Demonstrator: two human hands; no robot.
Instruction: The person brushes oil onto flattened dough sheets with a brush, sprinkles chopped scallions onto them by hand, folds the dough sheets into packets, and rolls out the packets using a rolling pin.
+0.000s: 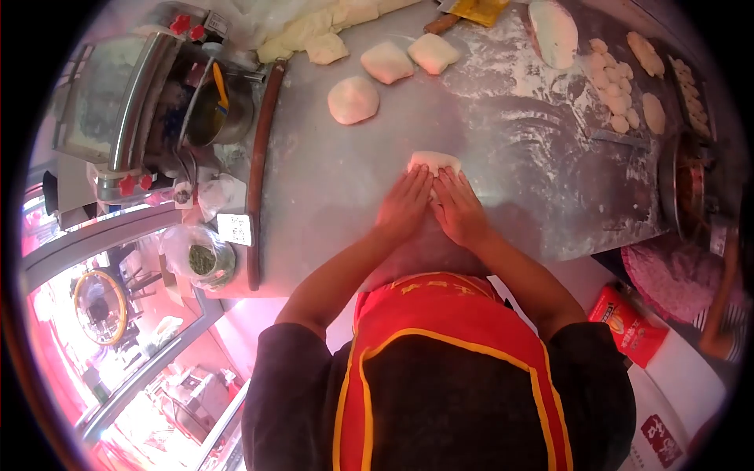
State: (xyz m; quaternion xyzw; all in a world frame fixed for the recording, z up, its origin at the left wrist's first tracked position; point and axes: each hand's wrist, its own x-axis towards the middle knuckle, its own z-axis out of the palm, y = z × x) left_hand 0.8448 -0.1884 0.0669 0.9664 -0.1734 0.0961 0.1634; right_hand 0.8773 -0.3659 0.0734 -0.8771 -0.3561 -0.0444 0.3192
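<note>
1. Worktable [314, 196]: broad metal surface. Loose flour [510, 67] lies mostly over its right half, probably to keep dough from sticking there; the working spot is near the front edge, within easy reach of both arms.
2. Long wooden rod [258, 188]: lies along the table's left edge, likely parked there to leave the middle free for handwork.
3. Left hand [406, 202] and right hand [462, 208]: side by side, palms down, angled inward. Fingers extended, not curled round anything; both grips read as open. Contact is at the fingers, on the dough. Paired placement presumably spreads the pressure evenly. Thumb contact: cannot tell.
4. Rounded dough pieces [353, 100]: three, beyond and left of the hands. The nearest sits apart from the other two, which lie close together. Judged set aside within reach, outside the hands' working area.
5. Dough piece under the fingers [436, 161]: its far part shows just beyond the fingertips, centred between the hands; its near part is covered by fingers, extent not visible. It rests on the table, not lifted.
6. Small dough lumps [614, 86]: clustered far right, probably grouped by size.
</note>
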